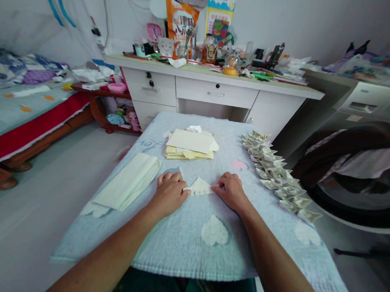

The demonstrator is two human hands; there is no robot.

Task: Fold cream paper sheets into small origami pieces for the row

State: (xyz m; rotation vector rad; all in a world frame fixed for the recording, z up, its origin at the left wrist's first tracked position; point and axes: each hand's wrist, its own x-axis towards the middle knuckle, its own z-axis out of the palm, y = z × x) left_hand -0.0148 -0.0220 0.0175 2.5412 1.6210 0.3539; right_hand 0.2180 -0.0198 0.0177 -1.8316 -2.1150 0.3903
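Between my hands lies a small piece of folded paper, cream-coloured, with a pointed top and a narrow strip along its lower edge. My left hand pinches its left end, thumb on the paper and fingers curled. At the right end, my right hand grips the paper between thumb and curled fingers. Beyond them sits a stack of cream and yellow paper sheets. A pile of long pale folded paper rests left of my left hand. Rows of folded paper boats run down the right side.
A pale blue cloth with heart patterns covers the table. Behind it stands a white desk holding a jar, an orange snack bag and clutter. A bed is at left, a front-loading washing machine at right.
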